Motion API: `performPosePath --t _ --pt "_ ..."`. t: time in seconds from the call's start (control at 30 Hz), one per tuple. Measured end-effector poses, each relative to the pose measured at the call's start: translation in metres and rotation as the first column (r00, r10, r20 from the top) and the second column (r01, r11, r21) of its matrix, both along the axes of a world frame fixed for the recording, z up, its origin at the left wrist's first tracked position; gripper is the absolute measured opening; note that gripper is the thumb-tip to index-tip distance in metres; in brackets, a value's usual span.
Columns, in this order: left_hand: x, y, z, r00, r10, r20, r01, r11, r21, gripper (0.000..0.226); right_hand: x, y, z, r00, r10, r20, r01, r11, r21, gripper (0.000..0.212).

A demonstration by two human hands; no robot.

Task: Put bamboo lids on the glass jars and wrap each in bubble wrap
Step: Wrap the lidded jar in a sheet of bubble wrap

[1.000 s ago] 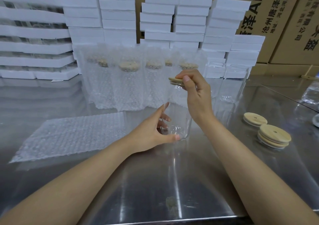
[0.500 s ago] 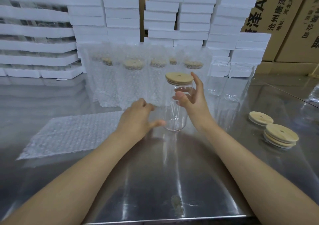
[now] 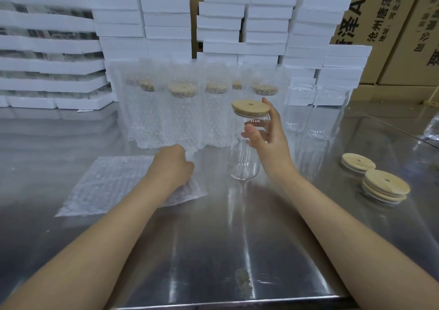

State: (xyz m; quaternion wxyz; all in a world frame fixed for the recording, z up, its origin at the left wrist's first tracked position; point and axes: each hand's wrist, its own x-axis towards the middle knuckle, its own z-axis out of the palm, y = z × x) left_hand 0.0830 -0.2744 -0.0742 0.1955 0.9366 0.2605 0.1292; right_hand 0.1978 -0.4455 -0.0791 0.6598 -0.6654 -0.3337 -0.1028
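The glass jar [image 3: 244,162] is standing upright on the bench [image 3: 213,250], long axis vertical, its bamboo lid [image 3: 250,107] facing up. The right hand [image 3: 268,141] is cupping its upper part, thumb in front, fingers behind. Left of it, the left hand [image 3: 173,164] is resting knuckles-up on the bubble wrap [image 3: 114,186]; its curled fingers are hiding any grip. Beyond both hands, cardboard boxes [image 3: 370,12] are showing "AH" and "沧州唐泽".
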Motion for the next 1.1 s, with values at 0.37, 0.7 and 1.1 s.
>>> performPosePath --t 0.37,0.7,1.1 --pt "0.008 -0.017 -0.008 0.959 -0.096 0.268 0.230 0.816 -0.531 0.030 0.005 -0.012 0.017 0.953 -0.026 -0.303 0.153 0.901 0.405 0.067" --pt "0.013 -0.033 -0.006 0.784 0.108 0.611 0.359 0.724 -0.588 0.019 0.002 -0.006 0.024 0.811 0.327 -0.485 -0.018 0.843 0.538 0.069" --pt "0.001 -0.040 0.004 0.583 -0.339 0.738 0.485 0.874 0.018 0.015 0.003 0.002 0.007 0.896 0.033 -0.443 0.151 0.916 0.373 0.052"
